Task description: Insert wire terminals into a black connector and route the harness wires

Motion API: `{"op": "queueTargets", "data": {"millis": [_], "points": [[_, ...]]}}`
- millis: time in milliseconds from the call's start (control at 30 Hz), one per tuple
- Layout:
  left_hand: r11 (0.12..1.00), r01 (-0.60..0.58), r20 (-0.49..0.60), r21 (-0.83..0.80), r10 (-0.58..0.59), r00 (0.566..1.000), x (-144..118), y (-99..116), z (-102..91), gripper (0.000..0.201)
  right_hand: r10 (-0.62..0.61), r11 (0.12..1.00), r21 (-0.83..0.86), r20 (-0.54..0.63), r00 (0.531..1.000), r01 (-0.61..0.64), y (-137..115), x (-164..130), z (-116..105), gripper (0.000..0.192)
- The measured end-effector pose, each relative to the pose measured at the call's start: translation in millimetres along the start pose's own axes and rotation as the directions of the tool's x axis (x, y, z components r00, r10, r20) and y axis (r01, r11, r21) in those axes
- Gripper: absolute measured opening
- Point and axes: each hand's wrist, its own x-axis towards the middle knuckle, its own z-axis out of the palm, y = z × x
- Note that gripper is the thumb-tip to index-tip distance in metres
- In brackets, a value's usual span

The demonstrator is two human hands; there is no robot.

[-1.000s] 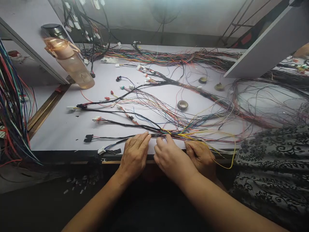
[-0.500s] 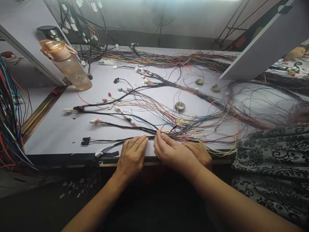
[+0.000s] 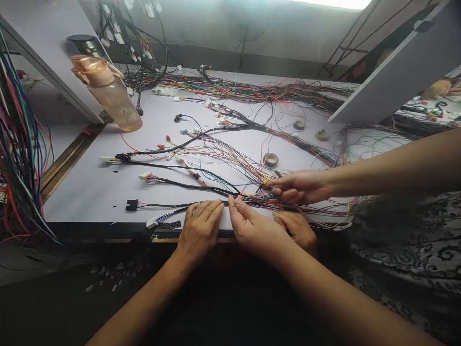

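A wire harness (image 3: 223,185) of black-taped branches and loose coloured wires lies spread over the white table (image 3: 90,192). My left hand (image 3: 200,230) rests at the table's front edge, fingertips pinching the taped bundle. Right beside it, my right hand (image 3: 252,228) pinches the same bundle where the loose wires begin. A co-worker's hand (image 3: 297,186) reaches in from the right and holds loose wires just above my right hand. Another co-worker's hand (image 3: 297,229) lies at the table edge, partly behind my right hand.
A pale orange bottle (image 3: 108,93) stands at the back left. Tape rolls (image 3: 270,158) lie mid-table. Thick wire bundles (image 3: 252,89) run along the far edge. Hanging coloured wires (image 3: 18,144) fill the left side. A slanted white board (image 3: 396,72) stands at the right.
A co-worker's arm has come in from the right and taken hold of loose wires above my right hand. My own hands stay pinched on the bundle.
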Motion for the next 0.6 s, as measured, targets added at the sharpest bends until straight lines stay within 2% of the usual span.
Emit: {"op": "queueTargets", "data": {"millis": [67,233,300,367,433,600], "points": [[1.000,0.002,-0.002,-0.005,-0.002,1.000,-0.5,0.1,-0.2,0.037,0.028,1.000,0.005,-0.004,1.000,-0.028,-2.4,2.0,1.2,0.035],[1.000,0.006,-0.018,-0.015,-0.006,1.000,-2.0,-0.6,-0.1,0.037,0.108,0.947,0.305,0.012,0.994,-0.106,-6.2,6.5,1.4,0.038],[1.000,0.003,-0.024,-0.021,-0.003,1.000,-2.3,-1.3,0.1,0.036,0.097,0.968,0.228,0.052,0.994,-0.107,-4.3,8.1,-0.4,0.035],[1.000,-0.003,-0.023,-0.026,0.002,1.000,-2.2,-2.0,0.3,0.037,0.046,0.999,0.022,0.078,0.996,-0.048,-2.7,9.6,-2.1,0.032],[0.999,-0.008,-0.027,-0.031,0.007,1.000,-2.1,-2.5,0.5,0.037,-0.008,0.987,-0.161,0.084,0.996,0.022,-3.7,11.2,-2.2,0.032],[0.998,-0.008,-0.038,-0.057,0.006,0.999,-2.4,-2.9,0.8,0.039,-0.074,0.977,-0.193,0.096,0.993,0.091,-13.5,15.0,1.7,0.033]]}}
